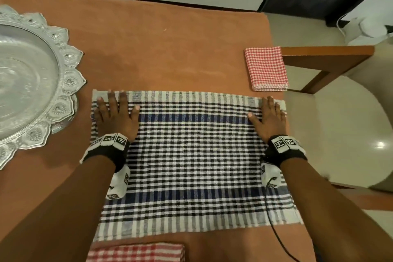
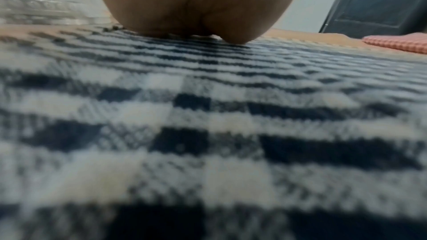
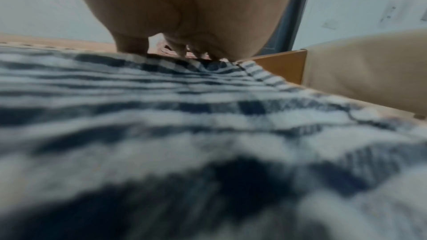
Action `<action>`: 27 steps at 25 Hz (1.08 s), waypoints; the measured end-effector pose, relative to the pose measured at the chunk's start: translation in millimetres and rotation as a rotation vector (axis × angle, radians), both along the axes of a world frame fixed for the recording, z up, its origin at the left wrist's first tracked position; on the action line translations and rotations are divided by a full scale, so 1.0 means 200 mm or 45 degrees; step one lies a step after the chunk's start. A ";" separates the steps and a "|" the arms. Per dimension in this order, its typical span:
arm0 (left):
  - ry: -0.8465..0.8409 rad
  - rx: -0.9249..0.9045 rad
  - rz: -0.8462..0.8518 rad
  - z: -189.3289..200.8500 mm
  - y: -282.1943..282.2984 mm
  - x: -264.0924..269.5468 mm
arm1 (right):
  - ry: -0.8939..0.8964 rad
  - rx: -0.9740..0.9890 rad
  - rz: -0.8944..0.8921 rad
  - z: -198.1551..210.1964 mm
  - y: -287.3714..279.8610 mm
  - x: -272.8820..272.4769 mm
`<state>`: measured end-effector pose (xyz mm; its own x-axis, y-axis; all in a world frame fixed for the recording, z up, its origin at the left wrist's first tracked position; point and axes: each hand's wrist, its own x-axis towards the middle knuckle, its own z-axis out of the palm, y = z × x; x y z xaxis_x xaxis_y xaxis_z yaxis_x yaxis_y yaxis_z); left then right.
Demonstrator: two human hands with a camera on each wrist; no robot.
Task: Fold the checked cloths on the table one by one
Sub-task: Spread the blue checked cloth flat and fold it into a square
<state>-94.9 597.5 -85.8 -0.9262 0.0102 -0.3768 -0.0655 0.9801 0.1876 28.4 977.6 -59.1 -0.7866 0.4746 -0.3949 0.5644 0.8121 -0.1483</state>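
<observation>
Fingers (image 1: 110,100) of both hands straight, lightly spread, pressed flat on cloth; pinching nothing.

Orange table (image 1: 170,49) filling most of the head view. Ornate silver tray (image 1: 63,66) at far left, well apart from the work.

Black, white and blue checked cloth (image 1: 191,155) lying flat on the near middle of the table, long axis running left to right, right end at the table's edge. Appears already doubled once, though layers hard to confirm.

Left hand (image 1: 116,116) palm down on the far left corner of that cloth. Right hand (image 1: 270,116) palm down on the far right corner, fingertips at the far hem. Both wrist views blurred, showing only palm heels on the weave.

Small red checked cloth (image 1: 265,69), folded square, just beyond the right hand at the table's edge. Second red checked cloth (image 1: 136,253) folded, at the nearest edge, partly cut off.

Likely step: smoothing before the next fold. Cloth stretching sideways between the two hands, each equally near its own short end; next fold probably one short end carried across to the other, needing one end picked up and the other held down.
</observation>
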 end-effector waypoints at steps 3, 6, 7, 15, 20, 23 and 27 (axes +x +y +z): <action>0.129 0.006 -0.051 0.03 0.09 0.10 | 0.066 0.064 0.151 0.06 -0.24 0.03; 0.167 0.084 -0.279 0.05 0.27 0.28 | 0.014 -0.115 0.386 0.06 -0.61 0.02; 0.135 0.090 -0.349 0.05 0.33 0.34 | -0.003 -0.180 0.421 0.04 -0.71 0.01; -0.040 0.017 -0.254 -0.01 0.14 0.36 | -0.091 -0.138 0.232 -0.06 -0.44 0.19; 0.087 0.069 -0.082 -0.03 -0.13 0.25 | -0.117 -0.098 -0.079 -0.03 -0.05 0.37; 0.083 0.089 -0.069 -0.01 -0.10 0.26 | -0.120 -0.077 -0.161 -0.01 -0.10 0.33; 0.229 0.067 -0.347 0.11 0.10 0.54 | 0.059 -0.066 -0.007 0.10 -0.44 0.25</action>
<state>12.4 618.4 -64.3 -0.9385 0.2819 -0.1995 0.2367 0.9457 0.2230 79.2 890.0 -39.0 -0.8021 0.4587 -0.3824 0.5602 0.7997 -0.2160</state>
